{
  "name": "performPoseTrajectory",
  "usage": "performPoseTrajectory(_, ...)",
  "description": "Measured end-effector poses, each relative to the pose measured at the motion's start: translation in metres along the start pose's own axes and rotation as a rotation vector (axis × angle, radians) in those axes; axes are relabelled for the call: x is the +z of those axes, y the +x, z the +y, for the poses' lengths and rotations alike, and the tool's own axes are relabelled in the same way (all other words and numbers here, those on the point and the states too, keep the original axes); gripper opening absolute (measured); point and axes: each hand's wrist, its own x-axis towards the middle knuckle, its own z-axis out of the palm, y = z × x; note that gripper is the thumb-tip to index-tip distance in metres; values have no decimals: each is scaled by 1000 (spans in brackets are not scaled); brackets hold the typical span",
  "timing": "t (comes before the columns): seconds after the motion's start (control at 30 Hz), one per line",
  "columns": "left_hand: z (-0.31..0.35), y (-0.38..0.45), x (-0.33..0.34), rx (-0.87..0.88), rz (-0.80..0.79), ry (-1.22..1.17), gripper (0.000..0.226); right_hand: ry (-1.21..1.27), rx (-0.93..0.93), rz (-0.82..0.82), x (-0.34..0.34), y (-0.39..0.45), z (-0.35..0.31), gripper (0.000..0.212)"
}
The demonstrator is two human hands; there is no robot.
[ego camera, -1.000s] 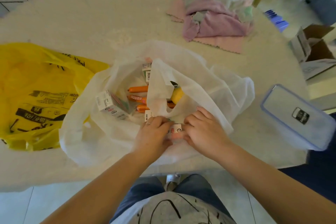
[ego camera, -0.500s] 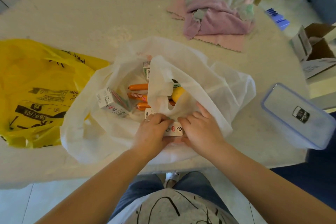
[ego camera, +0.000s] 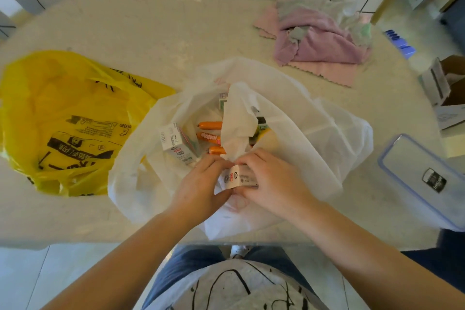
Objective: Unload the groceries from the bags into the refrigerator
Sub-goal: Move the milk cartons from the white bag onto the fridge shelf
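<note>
A white plastic bag lies open on the table, near its front edge. Inside it I see a small white carton, orange sausages and something yellow under the bag's flap. My left hand and my right hand meet at the bag's near rim. Both grip a small white carton with a red mark, held between the fingers just above the bag's edge. A crumpled yellow bag with black print lies to the left.
A heap of pink and green cloths sits at the back right of the table. A clear container lid with a blue rim lies at the right edge. Open cardboard boxes stand beyond it. A tiled wall closes the far side.
Both hands have lifted the small carton slightly and turned it at the bag's near rim. The view has tilted up a little, so more wall shows.
</note>
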Motion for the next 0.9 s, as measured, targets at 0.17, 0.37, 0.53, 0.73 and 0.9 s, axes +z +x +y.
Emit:
performPoseTrajectory(0.17,-18,-13,-12,-199,-46,-301,38,45,-71,-75,8,16,-24,54)
performPoseTrajectory(0.37,-37,-23,-19,-305,-75,-385,38,-54,-205,-341,13,32,-26,77)
performPoseTrajectory(0.53,-47,-28,-29,-288,-31,-332,50,-181,-290,-438,2,43,-24,76)
performPoseTrajectory(0.73,-66,-29,-57,-388,146,-350,32,-184,-316,-449,2,57,-22,67)
performPoseTrajectory(0.9,-76,-19,-69,-519,362,-546,26,32,-138,-352,-3,65,-26,61)
